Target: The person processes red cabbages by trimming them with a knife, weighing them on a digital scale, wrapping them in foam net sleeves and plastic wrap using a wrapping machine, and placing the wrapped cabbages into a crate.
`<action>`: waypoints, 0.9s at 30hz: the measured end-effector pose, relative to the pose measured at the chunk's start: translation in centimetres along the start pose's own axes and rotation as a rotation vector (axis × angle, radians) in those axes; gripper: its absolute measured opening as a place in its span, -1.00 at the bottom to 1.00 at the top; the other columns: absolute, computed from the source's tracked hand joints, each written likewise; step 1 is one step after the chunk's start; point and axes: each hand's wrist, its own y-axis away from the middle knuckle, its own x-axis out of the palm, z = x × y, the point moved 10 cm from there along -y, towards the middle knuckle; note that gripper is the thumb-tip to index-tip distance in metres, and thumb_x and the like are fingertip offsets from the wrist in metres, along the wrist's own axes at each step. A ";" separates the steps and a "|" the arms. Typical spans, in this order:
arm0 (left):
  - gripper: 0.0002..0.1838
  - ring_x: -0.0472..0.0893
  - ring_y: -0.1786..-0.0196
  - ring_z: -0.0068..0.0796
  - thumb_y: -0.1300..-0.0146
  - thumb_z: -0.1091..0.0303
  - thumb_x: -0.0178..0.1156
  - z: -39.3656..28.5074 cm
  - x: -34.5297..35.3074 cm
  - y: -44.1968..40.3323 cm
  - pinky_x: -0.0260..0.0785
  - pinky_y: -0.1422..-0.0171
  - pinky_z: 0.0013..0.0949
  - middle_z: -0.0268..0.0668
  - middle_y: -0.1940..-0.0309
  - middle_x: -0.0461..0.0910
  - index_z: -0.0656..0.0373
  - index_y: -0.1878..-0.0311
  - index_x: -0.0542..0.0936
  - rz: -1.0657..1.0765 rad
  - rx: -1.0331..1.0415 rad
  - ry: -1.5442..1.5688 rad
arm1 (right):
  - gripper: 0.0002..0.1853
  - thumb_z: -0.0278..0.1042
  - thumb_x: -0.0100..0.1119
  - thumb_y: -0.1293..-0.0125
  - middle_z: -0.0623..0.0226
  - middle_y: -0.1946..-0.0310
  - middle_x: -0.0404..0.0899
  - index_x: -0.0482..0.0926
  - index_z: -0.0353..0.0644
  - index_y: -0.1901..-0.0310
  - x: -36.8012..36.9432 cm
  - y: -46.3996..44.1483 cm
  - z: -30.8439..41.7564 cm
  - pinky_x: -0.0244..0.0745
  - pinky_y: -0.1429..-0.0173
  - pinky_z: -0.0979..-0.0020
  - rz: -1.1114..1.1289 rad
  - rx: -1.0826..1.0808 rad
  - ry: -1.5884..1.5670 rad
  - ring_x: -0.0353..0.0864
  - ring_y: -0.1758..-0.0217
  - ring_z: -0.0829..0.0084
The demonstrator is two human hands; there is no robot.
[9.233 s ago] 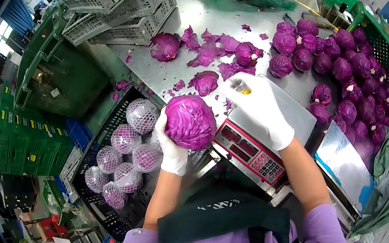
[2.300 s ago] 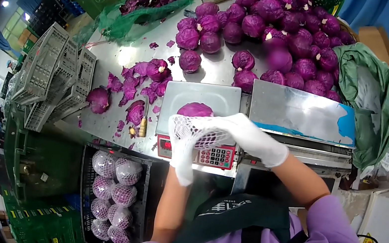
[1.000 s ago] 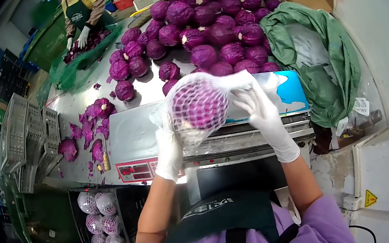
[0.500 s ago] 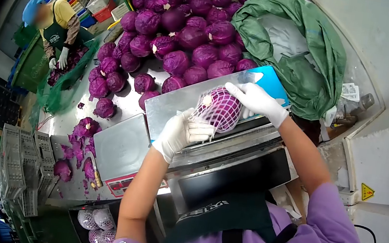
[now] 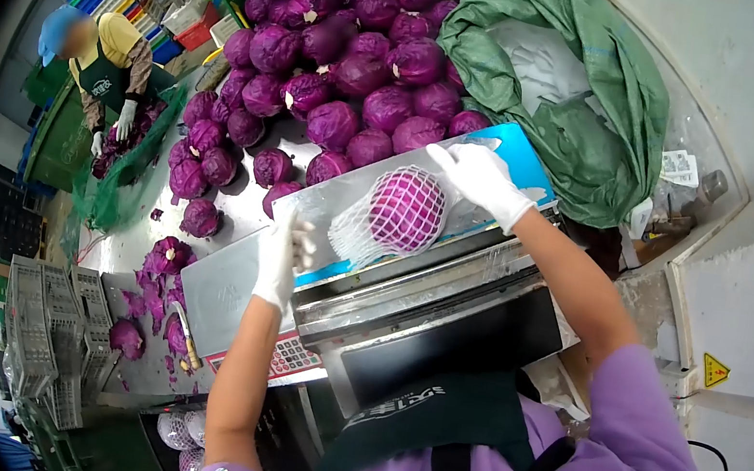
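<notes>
A red cabbage (image 5: pixel 408 209) in a white foam net sleeve lies on the flat metal top of a film wrapping machine (image 5: pixel 343 201). The loose end of the net points towards my left hand. Gloved in white, my left hand (image 5: pixel 280 255) is off the cabbage, over the edge between the machine and a weighing scale (image 5: pixel 218 285), its fingers apart. My right hand (image 5: pixel 484 183), also in a white glove, is just beyond the cabbage on the right, near the blue end of the top, fingers stretched out. Clear film shows around the cabbage.
Many bare red cabbages (image 5: pixel 362 75) are heaped behind the machine. A green sack (image 5: pixel 599 122) stands at the right. Cut leaves and a knife (image 5: pixel 186 339) lie left of the scale. Netted cabbages (image 5: pixel 175 430) sit in a crate below. A co-worker (image 5: pixel 115 65) handles leaves at far left.
Both my hands have let go of the netted cabbage, which now rests on the machine top. My left hand has moved left towards the scale; my right hand has drawn slightly up and left.
</notes>
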 end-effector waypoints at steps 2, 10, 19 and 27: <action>-0.61 0.42 0.75 -0.42 -0.43 0.00 0.11 0.3 -1.7 1.4 0.26 0.60 -0.36 -0.32 0.75 0.46 0.18 0.27 0.60 -0.058 0.080 -0.098 | -0.36 0.31 -0.09 -0.40 0.06 0.27 0.70 0.67 -0.21 0.20 -1.8 1.8 -1.1 0.53 0.01 0.14 -0.042 -0.011 -0.005 0.69 0.13 0.08; -0.47 0.56 0.26 -0.24 -0.17 0.36 0.28 1.9 -0.5 11.2 0.46 0.19 -0.17 -0.25 0.35 0.51 0.04 -0.25 0.49 0.398 1.005 -1.522 | -0.57 -0.33 0.18 -0.23 0.22 0.35 0.57 0.54 -0.03 -0.16 -2.3 13.5 -4.2 0.48 0.24 0.28 0.077 -0.854 0.682 0.62 0.30 0.26; -0.54 0.57 0.53 -0.35 -0.31 0.22 0.14 3.0 4.7 9.8 0.42 0.49 -0.23 -0.32 0.60 0.48 -0.08 -0.29 0.50 0.300 1.167 -1.631 | -0.62 -0.32 0.11 -0.29 0.25 0.52 0.52 0.56 0.00 -0.16 1.6 13.3 -3.4 0.46 0.35 0.18 0.129 -0.963 0.676 0.58 0.48 0.21; -0.77 0.65 0.42 -0.37 -0.33 0.48 0.21 1.3 -0.7 15.9 0.47 0.29 -0.32 -0.11 0.45 0.63 0.18 -0.03 0.67 0.033 0.636 -0.778 | -0.78 -0.31 0.13 -0.39 0.14 0.36 0.70 0.73 -0.15 0.11 -2.8 16.6 -7.5 0.57 0.16 0.32 0.025 -0.335 -0.083 0.72 0.26 0.21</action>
